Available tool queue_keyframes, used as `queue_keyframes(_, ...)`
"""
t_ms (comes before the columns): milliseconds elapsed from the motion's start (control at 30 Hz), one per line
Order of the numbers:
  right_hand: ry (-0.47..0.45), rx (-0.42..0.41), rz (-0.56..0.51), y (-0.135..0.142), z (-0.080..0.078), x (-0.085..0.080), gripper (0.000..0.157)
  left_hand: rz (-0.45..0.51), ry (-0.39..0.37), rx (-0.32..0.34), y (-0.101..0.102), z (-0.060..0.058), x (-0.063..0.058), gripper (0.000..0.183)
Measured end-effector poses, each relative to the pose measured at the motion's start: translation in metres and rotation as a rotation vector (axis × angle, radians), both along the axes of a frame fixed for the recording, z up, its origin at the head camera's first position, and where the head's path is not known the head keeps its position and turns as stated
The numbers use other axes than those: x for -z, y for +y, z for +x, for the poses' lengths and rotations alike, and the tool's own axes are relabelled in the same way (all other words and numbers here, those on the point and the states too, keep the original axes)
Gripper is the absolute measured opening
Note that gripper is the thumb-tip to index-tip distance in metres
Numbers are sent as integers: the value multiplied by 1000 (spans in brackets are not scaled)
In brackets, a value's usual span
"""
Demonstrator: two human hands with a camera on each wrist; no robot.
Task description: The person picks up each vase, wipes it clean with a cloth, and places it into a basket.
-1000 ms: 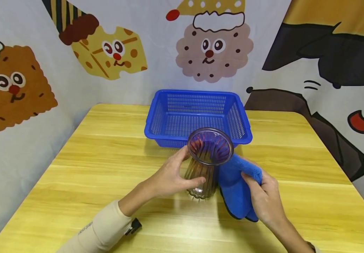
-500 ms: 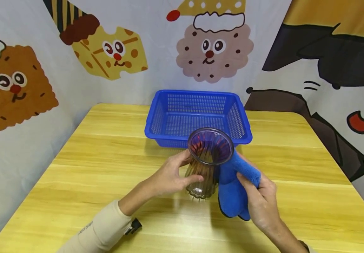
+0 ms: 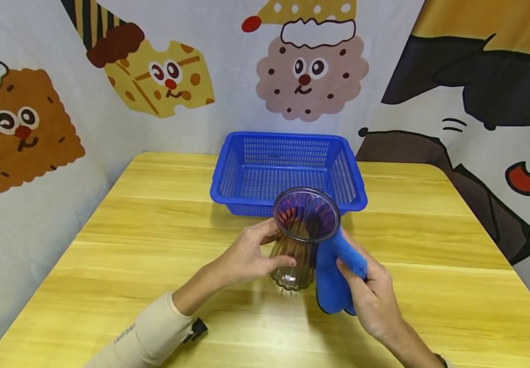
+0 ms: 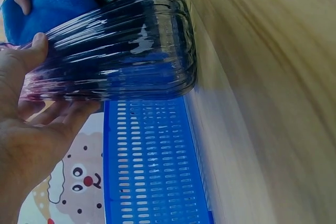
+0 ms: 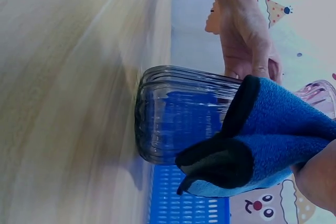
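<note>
A ribbed, tinted glass vase (image 3: 292, 255) with a flared rim stands upright on the table. My left hand (image 3: 248, 255) grips its side, the thumb in front and the fingers reaching behind. In the left wrist view the vase (image 4: 121, 51) shows its thick base close to the wood. My right hand (image 3: 375, 294) pinches a folded blue cloth (image 3: 333, 281) with dark edging, held against the vase's right side. The right wrist view shows the cloth (image 5: 278, 124) overlapping the glass; some right fingers are hidden behind it.
A blue plastic basket (image 3: 219, 189) with slotted walls sits just behind the vase. The wooden table (image 3: 131, 255) spreads around both hands. A cartoon-printed cloth backdrop (image 3: 232, 76) hangs behind and at the sides. A black clip-like piece (image 3: 196, 329) shows by the left sleeve.
My right hand has shifted left with the blue cloth, bringing it closer along the vase's right side. The left hand and the vase have hardly moved.
</note>
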State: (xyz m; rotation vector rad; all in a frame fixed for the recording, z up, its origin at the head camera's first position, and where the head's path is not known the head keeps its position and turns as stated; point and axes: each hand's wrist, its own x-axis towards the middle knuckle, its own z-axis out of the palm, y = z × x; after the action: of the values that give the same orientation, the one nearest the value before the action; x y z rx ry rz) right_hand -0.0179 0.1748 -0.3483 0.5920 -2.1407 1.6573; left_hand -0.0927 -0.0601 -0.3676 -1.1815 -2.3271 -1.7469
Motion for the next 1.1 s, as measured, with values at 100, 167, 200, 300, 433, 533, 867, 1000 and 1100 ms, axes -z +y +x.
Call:
queue_keyframes(100,28,-9,13,0,-1,3,56,3,-1,-3,0,0,0,71)
queue_keyframes(167,40,-18,25,0,-1,5,57,5,-3,-9,0,1,0,71)
queue_keyframes(200,44,-27,30,1,-2,6,58,3,-4,-12,0,1,0,71)
queue_keyframes(300,71,-75,48,3,-2,10,59,-2,-8,-18,1,2,0,72)
queue_keyframes(433,125,-135,61,6,-4,14,60,-11,-4,-25,1,4,1,73)
queue_keyframes(533,158,-135,77,7,-6,14,61,-13,6,-28,2,4,1,72)
queue_keyframes(867,143,-68,142,10,-9,18,59,-25,1,-27,1,2,0,74)
queue_keyframes(1000,150,-47,158,10,-10,19,58,-32,6,-34,1,2,-1,75)
queue_keyframes(1100,145,-45,170,12,-12,20,57,-39,3,-40,0,1,-1,74)
